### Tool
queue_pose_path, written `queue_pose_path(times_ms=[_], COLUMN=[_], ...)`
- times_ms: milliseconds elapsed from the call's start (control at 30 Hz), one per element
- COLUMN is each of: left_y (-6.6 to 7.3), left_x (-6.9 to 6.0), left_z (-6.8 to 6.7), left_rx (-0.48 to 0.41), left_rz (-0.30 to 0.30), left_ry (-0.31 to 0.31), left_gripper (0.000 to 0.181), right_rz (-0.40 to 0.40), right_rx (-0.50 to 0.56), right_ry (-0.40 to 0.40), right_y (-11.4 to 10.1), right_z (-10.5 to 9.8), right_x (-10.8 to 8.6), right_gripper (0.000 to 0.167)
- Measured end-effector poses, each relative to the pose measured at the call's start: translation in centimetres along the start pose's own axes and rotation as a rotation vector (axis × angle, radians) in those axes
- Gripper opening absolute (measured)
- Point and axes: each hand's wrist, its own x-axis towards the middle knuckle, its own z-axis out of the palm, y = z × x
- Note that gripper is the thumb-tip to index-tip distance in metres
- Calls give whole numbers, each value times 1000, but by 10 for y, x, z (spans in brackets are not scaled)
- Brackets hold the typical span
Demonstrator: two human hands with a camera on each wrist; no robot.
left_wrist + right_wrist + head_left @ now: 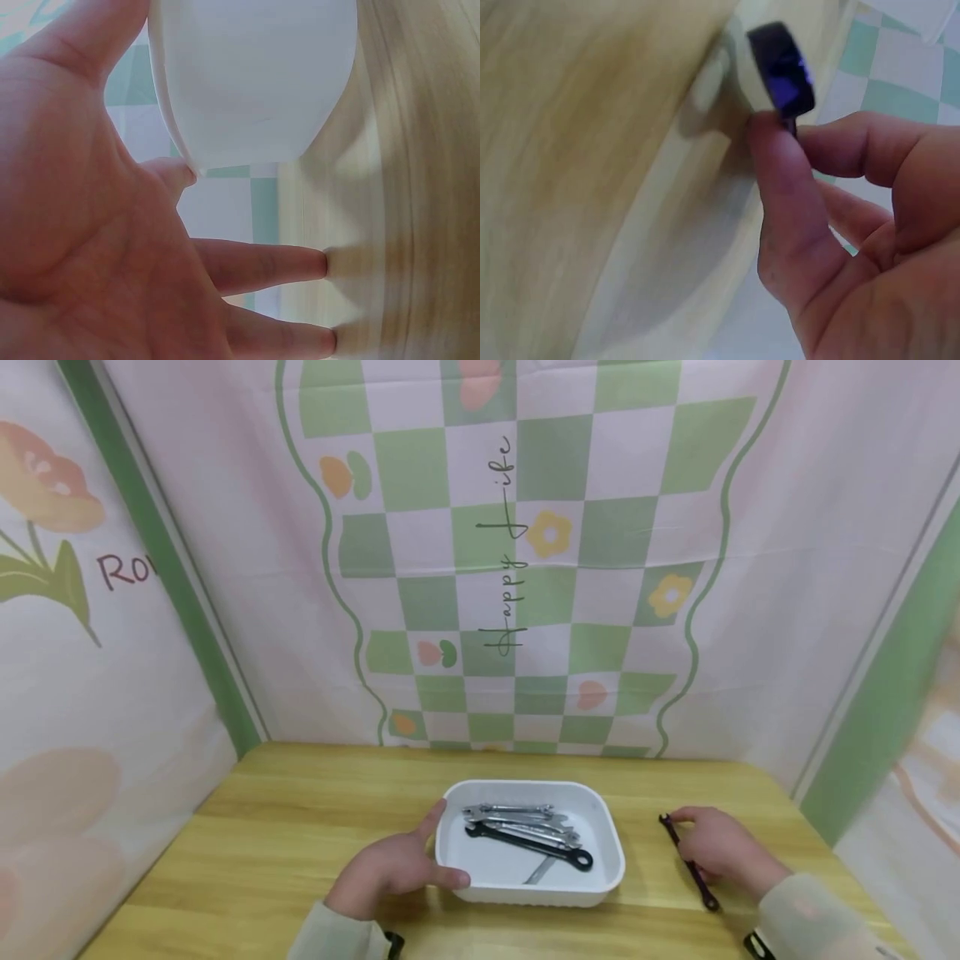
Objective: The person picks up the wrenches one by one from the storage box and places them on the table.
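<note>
A white tray [543,897] stands on the table with several silver wrenches [517,817] lying in it. A black combination wrench [525,841] lies slanted across them. At the tray's left end is my left hand [393,864], fingers spread, thumb at the near rim and forefinger at the left rim. In the left wrist view, two other straight fingers [262,264] reach down to the tabletop. To the right of the tray, my right hand [720,845] pinches a dark wrench [702,889] between thumb and fingers. One dark wrench end [782,70] shows beyond the fingertips in the right wrist view.
The wooden table [315,785] extends on both sides of the tray. A printed fabric backdrop [480,568] rises behind its far edge, and side curtains [112,693] stand to the left and right.
</note>
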Motion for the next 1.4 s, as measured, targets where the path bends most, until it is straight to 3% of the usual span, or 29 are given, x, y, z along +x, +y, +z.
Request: queue_pose_path(times_ms=[433,533,767,1000,1400], left_y=[0,0,-1,-1,0], left_x=[1,1,2,2,2], left_z=[1,1,0,0,0], left_rx=[15,11,-15,-17,-16], left_rz=[-3,0,-15,-18,-43], left_ry=[8,12,6,6,3], left_gripper=[124,125,125,125,124], right_rz=[-6,-73,-314,-382,-426], right_rx=[-221,-286,-586,-620,-614], right_ry=[4,8,60,41,23], right_y=[-1,-4,-11,-1,34], right_z=[-2,-3,2,5,-15], right_x=[2,-1,-13,-17,-19], right_gripper=[56,49,18,17,22])
